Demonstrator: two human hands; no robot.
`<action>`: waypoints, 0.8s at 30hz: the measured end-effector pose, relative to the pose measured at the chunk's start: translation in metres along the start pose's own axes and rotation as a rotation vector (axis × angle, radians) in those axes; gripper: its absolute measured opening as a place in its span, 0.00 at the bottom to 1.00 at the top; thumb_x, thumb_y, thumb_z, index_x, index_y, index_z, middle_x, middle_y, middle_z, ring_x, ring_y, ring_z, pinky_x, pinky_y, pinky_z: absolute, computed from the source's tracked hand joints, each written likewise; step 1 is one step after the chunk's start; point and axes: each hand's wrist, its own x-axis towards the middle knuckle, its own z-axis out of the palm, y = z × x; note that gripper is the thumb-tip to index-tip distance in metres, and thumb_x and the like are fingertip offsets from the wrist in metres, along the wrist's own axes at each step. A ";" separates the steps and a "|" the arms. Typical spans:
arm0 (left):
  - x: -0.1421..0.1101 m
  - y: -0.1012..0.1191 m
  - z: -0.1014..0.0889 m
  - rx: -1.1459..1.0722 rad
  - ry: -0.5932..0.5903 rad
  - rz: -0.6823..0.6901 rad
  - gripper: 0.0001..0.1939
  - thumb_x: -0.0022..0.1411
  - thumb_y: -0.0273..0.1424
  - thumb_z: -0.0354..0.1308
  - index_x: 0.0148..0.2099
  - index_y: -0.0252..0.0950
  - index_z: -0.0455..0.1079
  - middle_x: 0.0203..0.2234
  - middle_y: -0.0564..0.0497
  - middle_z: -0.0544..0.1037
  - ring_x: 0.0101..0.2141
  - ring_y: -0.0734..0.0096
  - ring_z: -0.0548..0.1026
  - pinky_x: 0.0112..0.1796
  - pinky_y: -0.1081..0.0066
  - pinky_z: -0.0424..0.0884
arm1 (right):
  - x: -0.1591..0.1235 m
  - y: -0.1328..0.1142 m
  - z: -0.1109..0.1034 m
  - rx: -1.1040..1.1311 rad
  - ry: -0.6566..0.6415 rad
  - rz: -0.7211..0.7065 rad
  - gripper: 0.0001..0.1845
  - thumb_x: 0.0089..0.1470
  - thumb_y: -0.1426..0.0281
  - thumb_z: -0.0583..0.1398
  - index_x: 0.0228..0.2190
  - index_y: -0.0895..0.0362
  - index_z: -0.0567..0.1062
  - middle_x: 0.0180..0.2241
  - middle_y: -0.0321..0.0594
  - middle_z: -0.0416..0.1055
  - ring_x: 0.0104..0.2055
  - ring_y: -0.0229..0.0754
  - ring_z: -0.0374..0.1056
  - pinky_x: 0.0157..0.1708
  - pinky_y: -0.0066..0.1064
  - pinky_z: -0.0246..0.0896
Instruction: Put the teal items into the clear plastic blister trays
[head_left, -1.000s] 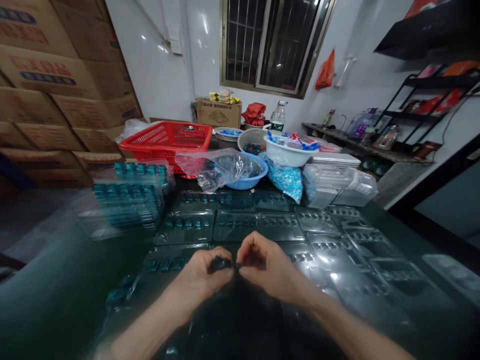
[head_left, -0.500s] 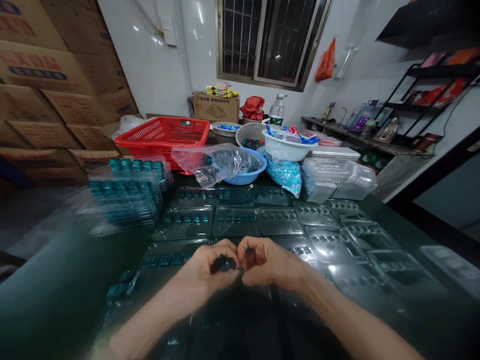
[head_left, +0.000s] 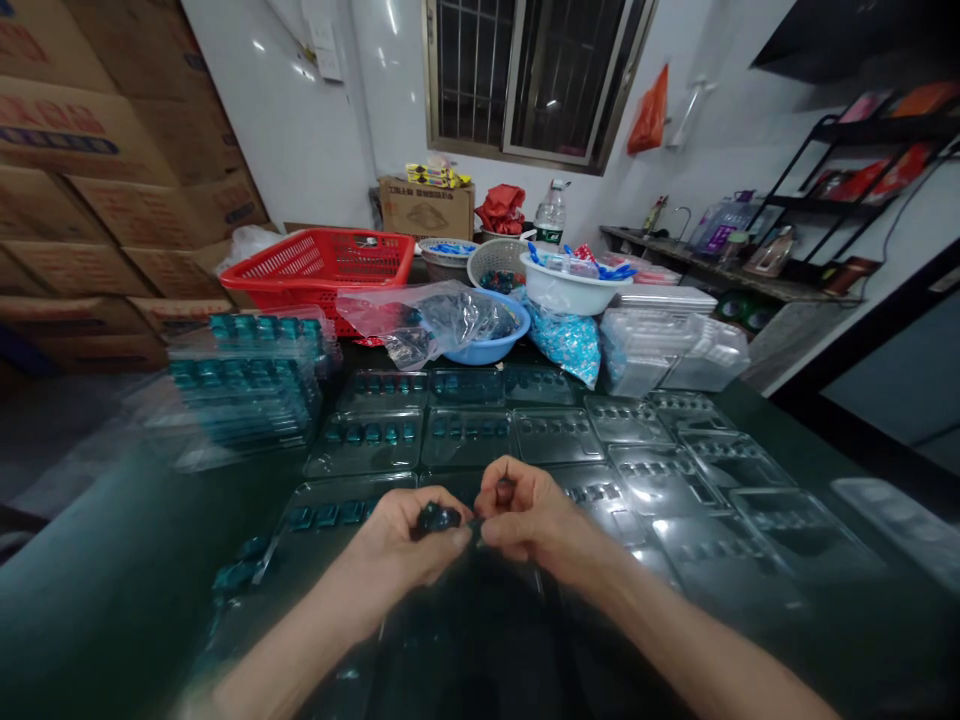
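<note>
My left hand [head_left: 420, 535] is closed around several small, dark, glossy teal pieces [head_left: 436, 518], which show between thumb and curled fingers. Close beside it, my right hand [head_left: 521, 510] is pinched, thumb against fingers. Something small and dark lies between the two sets of fingertips, too blurred to name. Both hands hover over rows of clear plastic blister trays on a dark table. One tray [head_left: 375, 440] behind my left hand has teal pieces in its row of pockets, as does a nearer tray [head_left: 322, 545]. Farther right, a tray [head_left: 667, 478] shows only clear pockets.
Filled trays form a stack [head_left: 244, 400] at left; clear packs [head_left: 667, 350] are piled at right. Along the back stand a red basket [head_left: 322, 265], a blue basin [head_left: 491, 350] under a plastic bag, a white basin [head_left: 574, 290] and a bag of blue-and-white bits [head_left: 566, 345].
My hands have parted slightly at the fingertips, and the dark pieces in my left hand show more plainly. The whole view has shifted a little.
</note>
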 end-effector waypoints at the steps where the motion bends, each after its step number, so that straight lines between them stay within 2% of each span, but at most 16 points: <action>1: 0.001 -0.003 0.000 -0.070 0.006 -0.024 0.06 0.53 0.32 0.53 0.30 0.34 0.65 0.13 0.60 0.55 0.14 0.83 0.50 0.16 0.77 0.43 | -0.002 -0.002 0.001 -0.078 0.046 -0.062 0.13 0.39 0.73 0.63 0.30 0.56 0.65 0.24 0.29 0.61 0.19 0.27 0.54 0.15 0.20 0.47; 3: 0.003 -0.008 0.001 -0.181 0.027 -0.040 0.06 0.53 0.32 0.53 0.28 0.34 0.64 0.12 0.61 0.53 0.13 0.84 0.48 0.15 0.77 0.39 | -0.007 -0.006 0.003 -0.263 0.104 -0.170 0.11 0.42 0.71 0.62 0.31 0.56 0.68 0.26 0.31 0.62 0.24 0.29 0.58 0.21 0.22 0.53; 5: 0.006 -0.010 0.002 -0.251 0.056 -0.048 0.07 0.52 0.32 0.54 0.27 0.33 0.64 0.11 0.60 0.54 0.12 0.85 0.48 0.14 0.77 0.39 | -0.011 -0.007 0.004 -0.433 0.100 -0.244 0.12 0.41 0.71 0.62 0.32 0.56 0.70 0.29 0.34 0.64 0.27 0.32 0.60 0.27 0.25 0.56; 9: 0.009 -0.008 0.005 -0.341 0.049 -0.097 0.09 0.52 0.35 0.53 0.27 0.33 0.64 0.11 0.59 0.56 0.12 0.84 0.50 0.14 0.77 0.39 | -0.015 -0.005 0.005 -0.630 0.133 -0.330 0.12 0.43 0.70 0.61 0.34 0.54 0.71 0.31 0.36 0.64 0.29 0.34 0.61 0.28 0.27 0.57; 12: 0.009 -0.006 0.007 -0.367 0.046 -0.100 0.12 0.54 0.36 0.51 0.26 0.32 0.64 0.09 0.59 0.57 0.11 0.84 0.50 0.14 0.76 0.40 | -0.014 -0.004 0.004 -0.665 0.150 -0.324 0.12 0.44 0.71 0.60 0.35 0.54 0.71 0.30 0.36 0.64 0.29 0.34 0.61 0.28 0.26 0.57; 15: 0.010 -0.005 0.007 -0.361 0.119 -0.132 0.12 0.52 0.37 0.53 0.26 0.32 0.64 0.10 0.58 0.60 0.11 0.84 0.52 0.14 0.75 0.41 | -0.014 -0.004 0.003 -0.683 0.138 -0.302 0.08 0.44 0.70 0.60 0.32 0.55 0.72 0.28 0.35 0.64 0.28 0.34 0.60 0.27 0.26 0.56; 19: 0.015 -0.008 0.000 -0.339 0.147 -0.111 0.12 0.52 0.37 0.53 0.27 0.32 0.66 0.13 0.56 0.64 0.12 0.84 0.54 0.14 0.75 0.41 | -0.015 -0.001 -0.001 -0.555 0.172 -0.201 0.08 0.44 0.68 0.60 0.30 0.57 0.70 0.21 0.32 0.62 0.22 0.31 0.58 0.21 0.24 0.55; 22: 0.019 -0.012 -0.008 -0.342 0.149 -0.094 0.12 0.53 0.36 0.52 0.28 0.32 0.67 0.15 0.55 0.64 0.12 0.85 0.52 0.14 0.75 0.41 | -0.009 0.001 -0.020 -0.422 0.204 -0.139 0.12 0.44 0.65 0.59 0.32 0.57 0.70 0.20 0.32 0.63 0.18 0.30 0.58 0.18 0.24 0.56; 24: 0.020 -0.014 -0.013 -0.344 0.153 -0.105 0.11 0.53 0.36 0.52 0.29 0.32 0.67 0.17 0.55 0.65 0.12 0.86 0.51 0.14 0.75 0.40 | 0.001 0.001 -0.045 -0.456 0.328 -0.163 0.15 0.43 0.63 0.59 0.33 0.58 0.70 0.20 0.32 0.65 0.18 0.31 0.59 0.17 0.24 0.56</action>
